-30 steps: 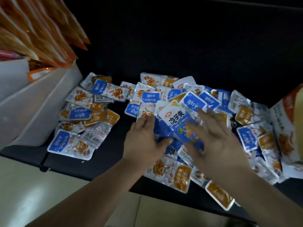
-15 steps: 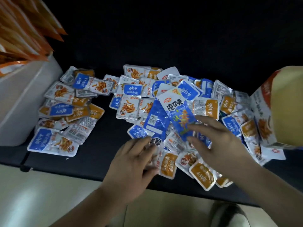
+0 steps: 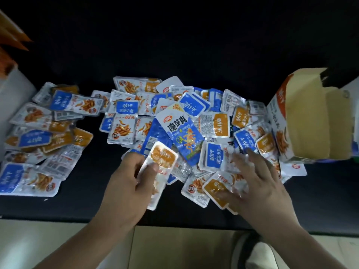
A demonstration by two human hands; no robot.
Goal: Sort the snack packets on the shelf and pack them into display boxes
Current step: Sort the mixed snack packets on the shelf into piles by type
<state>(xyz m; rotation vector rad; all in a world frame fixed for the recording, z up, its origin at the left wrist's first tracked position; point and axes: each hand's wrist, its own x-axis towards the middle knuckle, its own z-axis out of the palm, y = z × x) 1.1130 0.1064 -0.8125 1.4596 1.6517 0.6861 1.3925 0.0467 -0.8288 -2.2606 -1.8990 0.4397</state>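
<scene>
Several small blue and orange snack packets lie heaped on a dark shelf. My left hand grips an orange-labelled packet near the front of the heap, thumb on its face. My right hand lies on the packets with fingers spread, and its thumb touches another orange-labelled packet. A larger blue packet lies on top of the heap's middle. An open cardboard display box stands at the right, its inside showing.
A second group of packets lies spread at the left. A white box with orange bags sticking out stands at the far left. The shelf's front edge runs below my wrists, with pale floor beneath.
My left hand has picked up an orange-labelled packet and lifted it off the heap. My right hand let go of the larger blue packet and slid right and down onto the front packets.
</scene>
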